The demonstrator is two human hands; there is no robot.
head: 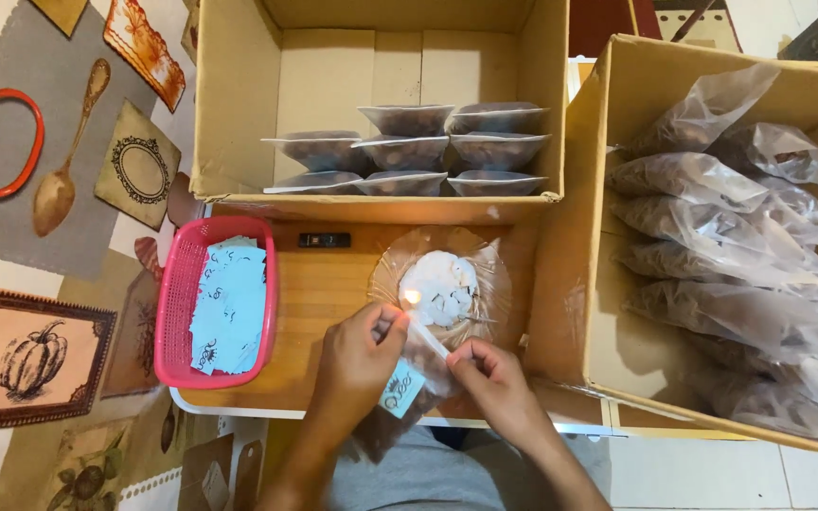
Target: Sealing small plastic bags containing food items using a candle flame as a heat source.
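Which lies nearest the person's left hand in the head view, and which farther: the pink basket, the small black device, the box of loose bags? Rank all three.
From the left hand:
1. Pink basket, to its left.
2. Small black device, above it, beside the basket's top corner.
3. Box of loose bags, far right.

At 9 o'clock sits a shiny pink plastic basket [178, 303] holding matt blue paper slips [229, 305]. The boxes [239, 132] at 12 and 3 o'clock are rough brown cardboard. The bags [712, 237] at 3 o'clock are thin, shiny, see-through plastic, and the board [319, 293] in the middle is smooth wood.

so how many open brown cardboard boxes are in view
2: one brown cardboard box at top centre holding sealed packs, one brown cardboard box at right holding filled clear bags. Others may sit out of frame.
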